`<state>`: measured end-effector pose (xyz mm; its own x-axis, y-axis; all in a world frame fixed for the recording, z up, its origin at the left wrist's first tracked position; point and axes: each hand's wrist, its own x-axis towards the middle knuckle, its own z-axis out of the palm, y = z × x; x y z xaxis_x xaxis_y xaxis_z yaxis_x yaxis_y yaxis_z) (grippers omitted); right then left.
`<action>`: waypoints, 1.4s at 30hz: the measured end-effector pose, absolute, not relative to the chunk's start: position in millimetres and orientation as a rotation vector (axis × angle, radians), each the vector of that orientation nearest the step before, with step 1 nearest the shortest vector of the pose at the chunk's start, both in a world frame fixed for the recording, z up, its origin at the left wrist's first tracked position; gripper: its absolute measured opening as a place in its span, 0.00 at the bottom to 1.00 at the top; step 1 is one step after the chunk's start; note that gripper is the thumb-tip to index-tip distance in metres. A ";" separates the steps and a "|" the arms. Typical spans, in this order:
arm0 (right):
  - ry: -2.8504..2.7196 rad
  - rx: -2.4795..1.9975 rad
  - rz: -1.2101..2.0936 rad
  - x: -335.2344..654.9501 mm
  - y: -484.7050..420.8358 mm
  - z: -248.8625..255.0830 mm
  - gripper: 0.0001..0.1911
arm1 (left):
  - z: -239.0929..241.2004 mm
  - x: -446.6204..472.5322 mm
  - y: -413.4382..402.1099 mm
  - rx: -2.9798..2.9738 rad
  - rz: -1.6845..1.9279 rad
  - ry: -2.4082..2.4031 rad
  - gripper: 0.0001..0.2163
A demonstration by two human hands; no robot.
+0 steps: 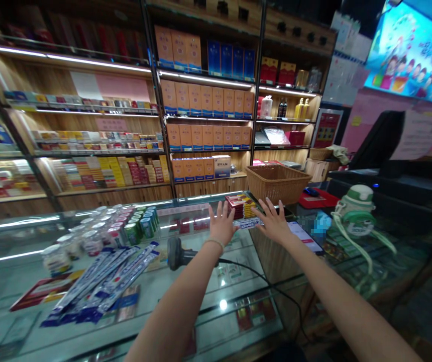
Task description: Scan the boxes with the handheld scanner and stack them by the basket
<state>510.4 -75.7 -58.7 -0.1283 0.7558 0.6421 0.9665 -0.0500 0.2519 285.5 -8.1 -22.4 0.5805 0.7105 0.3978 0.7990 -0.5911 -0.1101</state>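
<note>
Both my arms reach forward over a glass display counter [186, 301]. My left hand [221, 222] is open, its fingers spread, just short of a stack of red cigarette packs [240, 205] at the counter's far corner. My right hand [274, 221] is also open with fingers apart, hovering over a white-and-blue pack or label [246, 224] beside that stack. Neither hand holds anything. A thin bracelet circles my left wrist.
A black barcode scanner [176, 253] with its cable lies by my left forearm. Blue sachets [103, 284] and small cans [133, 226] cover the counter's left. A wicker basket [276, 183], a phone [306, 237], a green-and-white bottle [355, 213] and a till screen [380, 141] stand to the right. Stocked shelves [204, 108] fill the back wall.
</note>
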 end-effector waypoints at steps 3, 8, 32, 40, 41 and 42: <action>-1.911 -1.822 -0.981 503.4 -75.1 -55.2 0.34 | -18.5 278.6 -8.8 -2.526 -0.488 -1.247 0.32; -1.891 -1.782 -0.994 484.2 -72.1 -44.4 0.34 | -7.7 260.0 -11.1 -2.488 -0.538 -1.263 0.30; -1.871 -1.545 -0.898 347.7 -59.1 -1.9 0.29 | 43.6 118.1 -44.0 -2.229 -0.671 -1.391 0.25; -1.852 -1.460 -0.857 301.8 -59.9 6.7 0.25 | 42.7 60.3 -52.4 -2.099 -0.733 -1.467 0.21; -1.856 -1.456 -0.847 296.9 -59.5 6.8 0.25 | 42.1 53.8 -52.9 -2.088 -0.734 -1.478 0.21; -1.865 -1.454 -0.837 292.1 -59.0 6.9 0.25 | 41.7 47.4 -53.4 -2.078 -0.732 -1.489 0.21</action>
<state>292.1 -59.0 6.9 -0.1995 0.5807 0.7893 0.9757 0.1919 0.1054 47.4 -53.4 41.7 0.2655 0.6977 0.6654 0.9530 -0.2943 -0.0716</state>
